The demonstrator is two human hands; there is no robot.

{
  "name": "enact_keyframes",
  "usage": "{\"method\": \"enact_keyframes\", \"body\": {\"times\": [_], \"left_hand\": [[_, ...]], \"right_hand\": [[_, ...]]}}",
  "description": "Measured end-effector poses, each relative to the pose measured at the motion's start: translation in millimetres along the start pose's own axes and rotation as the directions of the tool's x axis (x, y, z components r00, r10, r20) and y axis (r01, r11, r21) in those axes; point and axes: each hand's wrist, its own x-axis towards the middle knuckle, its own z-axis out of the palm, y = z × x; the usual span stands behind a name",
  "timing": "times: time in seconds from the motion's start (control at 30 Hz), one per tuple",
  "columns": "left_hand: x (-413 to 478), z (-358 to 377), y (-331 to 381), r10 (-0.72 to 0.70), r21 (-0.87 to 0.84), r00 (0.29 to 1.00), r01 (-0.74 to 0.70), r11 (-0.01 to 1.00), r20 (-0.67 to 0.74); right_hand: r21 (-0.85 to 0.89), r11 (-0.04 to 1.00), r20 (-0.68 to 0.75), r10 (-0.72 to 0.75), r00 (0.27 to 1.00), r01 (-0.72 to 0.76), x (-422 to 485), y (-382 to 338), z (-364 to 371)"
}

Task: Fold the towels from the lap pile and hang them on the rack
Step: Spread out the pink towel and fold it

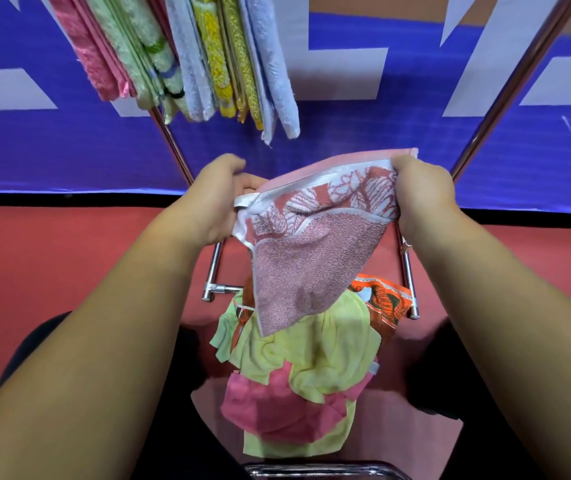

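Pinching pink towel (311, 251) top corners, left hand (220, 199), right hand (420, 195) fingers curled, lap pile (311, 362) beneath

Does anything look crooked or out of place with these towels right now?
The pink towel, pinched between left hand and right hand, hangs skewed, one corner drooping over the lap pile. The hung towels on the rack look neat.

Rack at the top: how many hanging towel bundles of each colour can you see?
Pink bundle: 1
Green bundle: 1
Pale blue-white bundles: 2
Yellow bundle: 1
Total: 5 bundles; the folds hide whether any bundle holds more than one towel.
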Motion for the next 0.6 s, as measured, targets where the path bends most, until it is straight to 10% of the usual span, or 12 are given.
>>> {"method": "enact_keyframes", "body": {"times": [0.6], "left_hand": [[4, 9, -9, -0.030, -0.229, 0.984, 0.071, 0.971, 0.177]], "right_hand": [[-0.170, 0.967, 0.127, -0.167, 0.978, 0.188, -6, 6, 15]]}}
